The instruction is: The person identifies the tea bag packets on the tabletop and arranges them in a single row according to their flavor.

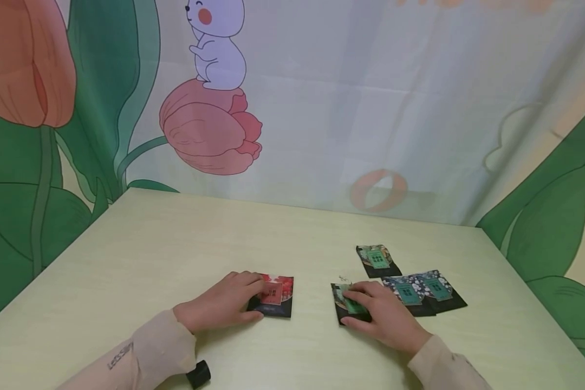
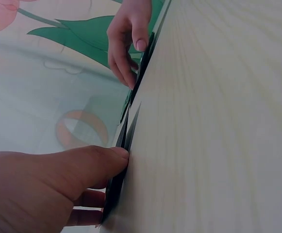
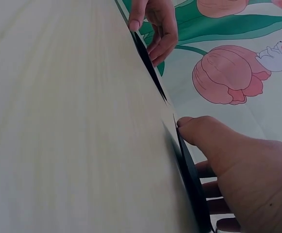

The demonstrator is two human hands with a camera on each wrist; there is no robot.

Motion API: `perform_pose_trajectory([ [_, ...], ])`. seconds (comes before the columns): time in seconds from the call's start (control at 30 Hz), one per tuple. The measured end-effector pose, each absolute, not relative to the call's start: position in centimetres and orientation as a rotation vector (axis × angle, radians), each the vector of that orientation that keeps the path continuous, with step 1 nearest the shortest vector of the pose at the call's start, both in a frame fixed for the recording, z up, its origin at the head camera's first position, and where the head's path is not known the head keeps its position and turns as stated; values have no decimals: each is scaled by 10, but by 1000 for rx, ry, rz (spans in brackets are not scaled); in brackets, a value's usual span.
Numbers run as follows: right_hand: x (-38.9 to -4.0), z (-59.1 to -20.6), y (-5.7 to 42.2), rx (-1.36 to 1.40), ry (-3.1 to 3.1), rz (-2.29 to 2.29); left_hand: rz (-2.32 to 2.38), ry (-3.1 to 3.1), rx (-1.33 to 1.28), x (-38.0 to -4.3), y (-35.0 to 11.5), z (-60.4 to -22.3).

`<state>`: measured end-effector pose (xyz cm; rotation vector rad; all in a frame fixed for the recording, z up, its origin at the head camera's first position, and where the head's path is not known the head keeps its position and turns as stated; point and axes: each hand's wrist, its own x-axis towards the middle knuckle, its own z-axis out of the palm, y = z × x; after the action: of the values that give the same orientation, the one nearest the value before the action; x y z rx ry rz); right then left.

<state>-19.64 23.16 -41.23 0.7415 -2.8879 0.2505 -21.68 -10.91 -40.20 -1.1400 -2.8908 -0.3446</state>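
Note:
My left hand [image 1: 229, 302] holds a flat red-and-black sachet [image 1: 281, 297] by its left end, thumb on the near edge and fingers across the far side. In the left wrist view this sachet [image 2: 114, 189] shows edge-on, with a thin shadow beside it. To the right, my right hand [image 1: 385, 314] grips a green-and-black sachet [image 1: 340, 310], its thumb at the near edge and fingers over the top. The right wrist view shows that sachet [image 3: 191, 179] edge-on, low over the table. Each hand hides part of its sachet.
Behind the right hand lies another green-and-black sachet [image 1: 377, 260]. Two blue-flowered sachets [image 1: 410, 294] overlap to its right. A small black object [image 1: 200, 374] sits by the left sleeve. The pale table [image 1: 200, 233] ends at a printed curtain [image 1: 312, 135].

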Motion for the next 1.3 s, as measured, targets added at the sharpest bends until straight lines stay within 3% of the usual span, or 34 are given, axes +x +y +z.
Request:
perform_pose_trajectory([
  [1.3,-205,-409,180,731,-2924,249,-384,-2892,-1128,-216,-107,-403],
])
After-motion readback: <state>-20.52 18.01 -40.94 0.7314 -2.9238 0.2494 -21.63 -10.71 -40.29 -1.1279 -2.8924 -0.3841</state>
